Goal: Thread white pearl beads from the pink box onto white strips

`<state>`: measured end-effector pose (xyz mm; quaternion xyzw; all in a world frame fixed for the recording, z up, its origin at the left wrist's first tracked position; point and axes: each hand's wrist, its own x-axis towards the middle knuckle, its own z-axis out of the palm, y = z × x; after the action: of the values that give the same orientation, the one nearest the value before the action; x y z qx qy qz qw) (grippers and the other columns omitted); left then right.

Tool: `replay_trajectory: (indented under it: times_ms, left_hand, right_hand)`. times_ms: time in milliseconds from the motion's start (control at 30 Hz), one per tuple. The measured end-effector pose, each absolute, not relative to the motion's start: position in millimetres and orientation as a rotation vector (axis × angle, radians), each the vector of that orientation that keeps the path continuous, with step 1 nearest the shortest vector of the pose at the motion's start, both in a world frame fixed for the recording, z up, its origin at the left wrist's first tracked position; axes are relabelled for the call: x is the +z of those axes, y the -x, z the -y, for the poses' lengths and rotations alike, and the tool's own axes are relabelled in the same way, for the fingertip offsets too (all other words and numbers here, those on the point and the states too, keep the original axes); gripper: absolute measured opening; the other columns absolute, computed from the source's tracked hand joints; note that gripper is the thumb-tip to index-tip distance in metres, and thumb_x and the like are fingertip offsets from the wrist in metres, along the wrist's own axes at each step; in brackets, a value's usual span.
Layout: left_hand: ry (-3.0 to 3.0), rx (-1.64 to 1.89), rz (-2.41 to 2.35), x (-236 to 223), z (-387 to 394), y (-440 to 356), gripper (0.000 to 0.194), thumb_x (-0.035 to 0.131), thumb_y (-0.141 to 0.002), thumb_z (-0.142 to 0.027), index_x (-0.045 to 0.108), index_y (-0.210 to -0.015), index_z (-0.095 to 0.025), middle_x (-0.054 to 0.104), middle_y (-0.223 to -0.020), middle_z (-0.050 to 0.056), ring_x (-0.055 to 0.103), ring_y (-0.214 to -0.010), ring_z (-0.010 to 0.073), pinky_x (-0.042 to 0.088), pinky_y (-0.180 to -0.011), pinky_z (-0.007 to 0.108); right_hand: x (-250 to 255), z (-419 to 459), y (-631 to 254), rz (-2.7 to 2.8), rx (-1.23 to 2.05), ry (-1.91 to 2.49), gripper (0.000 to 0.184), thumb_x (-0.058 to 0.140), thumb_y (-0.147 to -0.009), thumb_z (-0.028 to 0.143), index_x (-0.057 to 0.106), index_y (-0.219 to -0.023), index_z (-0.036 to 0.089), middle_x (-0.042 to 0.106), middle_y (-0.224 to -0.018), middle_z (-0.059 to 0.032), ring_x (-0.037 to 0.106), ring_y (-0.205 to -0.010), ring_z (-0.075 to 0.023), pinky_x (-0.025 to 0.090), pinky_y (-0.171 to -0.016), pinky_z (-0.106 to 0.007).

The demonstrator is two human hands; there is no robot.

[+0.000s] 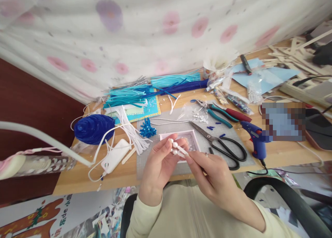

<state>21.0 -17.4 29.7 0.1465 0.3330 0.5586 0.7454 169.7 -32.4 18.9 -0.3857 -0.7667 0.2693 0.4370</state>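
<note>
My left hand (158, 162) and my right hand (210, 169) meet over the front edge of the wooden table (85, 175). Between their pinched fingertips are three white pearl beads on thin white stems (175, 147). The left fingers close around the bead ends, and the right fingers pinch the stems lower down. Under the hands lies a small white-framed square card (192, 139) on a grey mat (166, 117).
Black-handled scissors (223, 146), teal and red pliers (223, 115) and a blue glue gun (255, 137) lie right of the hands. Blue and white strips (129, 96), a blue ribbed shape (93, 127), a white charger (115, 156) and a pearl string (168, 120) lie left and behind. A floral curtain (155, 30) hangs at the back.
</note>
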Motion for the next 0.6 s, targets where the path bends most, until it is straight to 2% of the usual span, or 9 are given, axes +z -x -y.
replay_trajectory:
  times_ms: [233, 600]
  left_hand:
    - [-0.205, 1.187, -0.761, 29.6, 17.8, -19.3, 0.027, 0.099, -0.061, -0.033, 0.084, -0.081, -0.024, 0.085, -0.083, 0.002, 0.079, -0.079, 0.0179, 0.062, -0.070, 0.025]
    - [-0.253, 1.194, -0.788, 27.2, 17.3, -19.7, 0.023, 0.097, -0.064, -0.032, 0.083, -0.082, -0.028, 0.083, -0.081, -0.002, 0.078, -0.077, 0.0177, 0.061, -0.070, 0.027]
  right_hand:
    - [17.1, 31.5, -170.7, 1.910, 0.640, 0.959, 0.025, 0.044, -0.101, 0.010, 0.048, -0.078, 0.021, 0.039, -0.058, 0.0071, 0.034, -0.047, -0.0093, 0.028, -0.048, -0.025]
    - [16.5, 32.6, -170.3, 1.899, 0.643, 0.969, 0.027, 0.045, -0.099, 0.011, 0.043, -0.075, 0.024, 0.042, -0.056, 0.0062, 0.035, -0.046, -0.0104, 0.028, -0.047, -0.025]
